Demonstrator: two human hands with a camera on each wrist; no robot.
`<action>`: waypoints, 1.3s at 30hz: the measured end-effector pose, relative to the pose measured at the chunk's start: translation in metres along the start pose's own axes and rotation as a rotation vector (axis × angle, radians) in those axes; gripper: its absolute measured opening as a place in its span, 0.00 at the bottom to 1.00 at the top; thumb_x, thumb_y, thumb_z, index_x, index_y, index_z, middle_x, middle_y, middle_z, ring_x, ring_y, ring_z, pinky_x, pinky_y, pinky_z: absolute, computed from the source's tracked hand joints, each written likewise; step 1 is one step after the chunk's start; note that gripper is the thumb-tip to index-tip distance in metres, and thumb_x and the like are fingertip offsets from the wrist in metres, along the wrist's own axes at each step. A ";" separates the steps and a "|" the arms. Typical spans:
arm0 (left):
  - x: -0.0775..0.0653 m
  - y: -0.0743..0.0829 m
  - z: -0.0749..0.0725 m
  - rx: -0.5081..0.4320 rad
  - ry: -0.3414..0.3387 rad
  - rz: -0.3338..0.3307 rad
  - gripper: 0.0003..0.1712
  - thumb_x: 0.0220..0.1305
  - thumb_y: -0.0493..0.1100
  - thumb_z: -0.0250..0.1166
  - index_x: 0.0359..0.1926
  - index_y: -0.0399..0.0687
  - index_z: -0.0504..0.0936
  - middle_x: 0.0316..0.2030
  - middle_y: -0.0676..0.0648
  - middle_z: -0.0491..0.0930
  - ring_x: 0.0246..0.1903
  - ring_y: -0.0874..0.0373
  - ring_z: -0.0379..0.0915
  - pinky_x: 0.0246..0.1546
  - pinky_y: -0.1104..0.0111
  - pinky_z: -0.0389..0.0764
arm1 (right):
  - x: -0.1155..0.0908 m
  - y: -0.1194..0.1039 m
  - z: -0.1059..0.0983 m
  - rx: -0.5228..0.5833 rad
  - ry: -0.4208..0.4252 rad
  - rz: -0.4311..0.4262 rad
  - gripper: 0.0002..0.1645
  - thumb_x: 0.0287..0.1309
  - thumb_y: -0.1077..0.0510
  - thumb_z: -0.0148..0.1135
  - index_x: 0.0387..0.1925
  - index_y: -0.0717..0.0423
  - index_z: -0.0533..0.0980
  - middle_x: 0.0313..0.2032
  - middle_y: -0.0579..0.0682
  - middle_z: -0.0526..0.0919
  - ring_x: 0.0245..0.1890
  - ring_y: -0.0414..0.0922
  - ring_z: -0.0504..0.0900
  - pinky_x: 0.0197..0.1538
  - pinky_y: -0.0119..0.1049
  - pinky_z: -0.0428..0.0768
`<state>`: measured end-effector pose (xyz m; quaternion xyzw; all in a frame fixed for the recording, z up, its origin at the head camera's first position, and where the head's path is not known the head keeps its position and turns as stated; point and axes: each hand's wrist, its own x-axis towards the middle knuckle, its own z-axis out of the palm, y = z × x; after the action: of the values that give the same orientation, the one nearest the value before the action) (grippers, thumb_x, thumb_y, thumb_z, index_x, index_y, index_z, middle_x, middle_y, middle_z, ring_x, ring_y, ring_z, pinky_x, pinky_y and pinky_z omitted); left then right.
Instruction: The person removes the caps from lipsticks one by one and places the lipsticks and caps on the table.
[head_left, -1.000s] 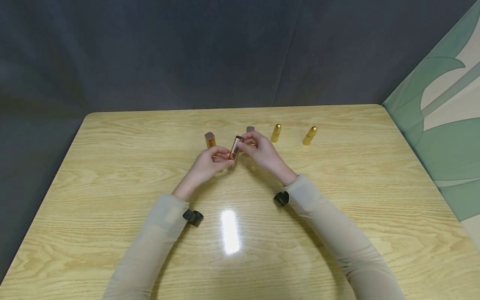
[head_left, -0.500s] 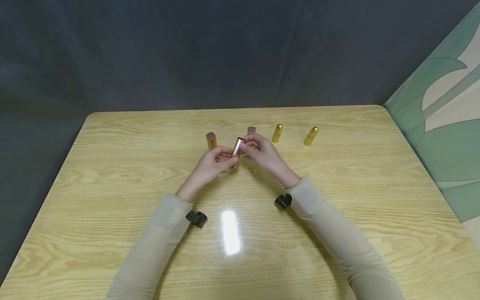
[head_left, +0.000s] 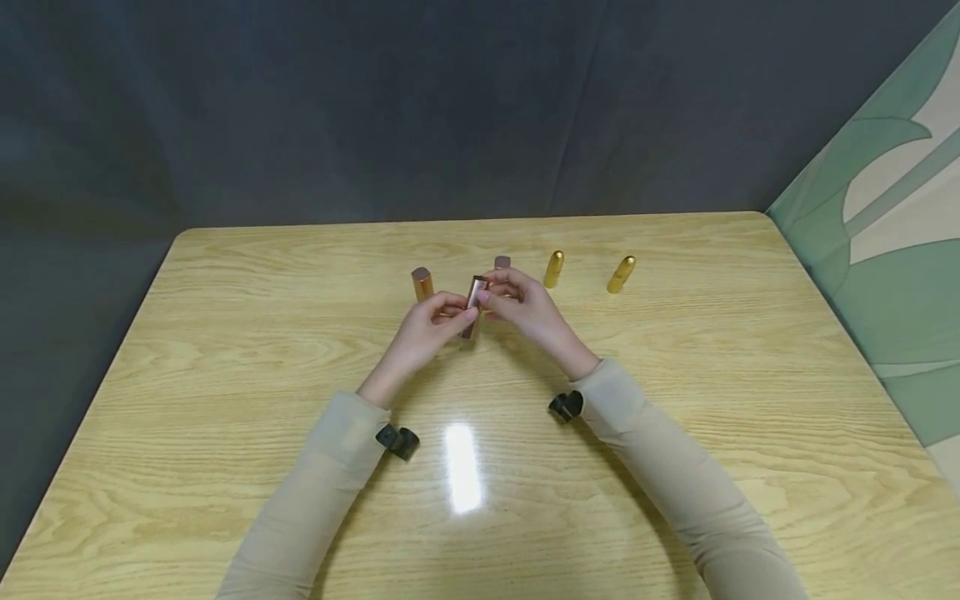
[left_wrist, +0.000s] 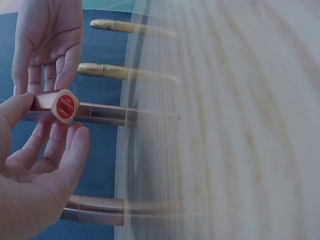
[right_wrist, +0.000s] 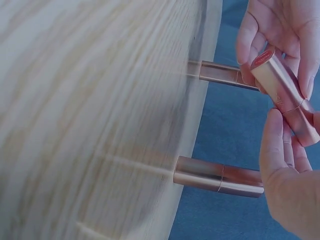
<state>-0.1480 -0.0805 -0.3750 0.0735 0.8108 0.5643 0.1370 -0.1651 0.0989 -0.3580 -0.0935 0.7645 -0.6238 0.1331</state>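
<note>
A rose-gold lipstick (head_left: 470, 318) with a red label on its base is held between both hands above the table. My left hand (head_left: 422, 332) pinches its lower part between thumb and fingers. The right hand (head_left: 531, 312) pinches the upper part, thumb on the near side. In the right wrist view the lipstick (right_wrist: 281, 87) looks whole, with a seam line between its two parts. A second copper-coloured lipstick (head_left: 422, 284) stands upright just beyond my left hand. Another one (head_left: 502, 262) stands behind the right hand, which hides its lower part.
Two gold, bullet-shaped tubes, a nearer-centre tube (head_left: 554, 269) and a farther-right tube (head_left: 621, 274), stand upright to the right of the hands. The wood-grain table (head_left: 225, 350) meets a dark curtain (head_left: 375, 108) at its back edge.
Both hands keep hold of the lipstick over nearly the same spot. It has turned a little in the fingers, and its lower end shows more. The left hand has shifted slightly right.
</note>
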 end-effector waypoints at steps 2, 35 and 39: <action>0.000 0.001 0.000 -0.006 0.000 -0.002 0.23 0.69 0.49 0.57 0.57 0.38 0.74 0.53 0.38 0.77 0.53 0.45 0.77 0.53 0.58 0.79 | 0.000 -0.001 0.000 0.005 0.002 0.001 0.21 0.66 0.62 0.54 0.58 0.68 0.68 0.46 0.61 0.78 0.37 0.36 0.79 0.54 0.52 0.80; 0.000 0.008 0.004 -0.044 0.015 0.012 0.21 0.68 0.46 0.59 0.55 0.37 0.74 0.51 0.39 0.78 0.41 0.54 0.80 0.39 0.65 0.79 | -0.003 -0.002 0.002 0.123 0.035 0.009 0.15 0.66 0.64 0.53 0.51 0.69 0.67 0.33 0.41 0.76 0.35 0.33 0.78 0.55 0.45 0.80; 0.000 0.007 0.004 -0.047 0.016 0.013 0.20 0.68 0.46 0.59 0.55 0.38 0.75 0.50 0.39 0.79 0.40 0.55 0.80 0.39 0.64 0.79 | -0.003 -0.002 0.002 0.127 0.033 0.008 0.13 0.66 0.64 0.53 0.50 0.67 0.68 0.32 0.40 0.77 0.35 0.33 0.79 0.57 0.50 0.78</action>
<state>-0.1473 -0.0741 -0.3698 0.0709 0.7978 0.5848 0.1286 -0.1613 0.0977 -0.3557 -0.0714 0.7258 -0.6721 0.1285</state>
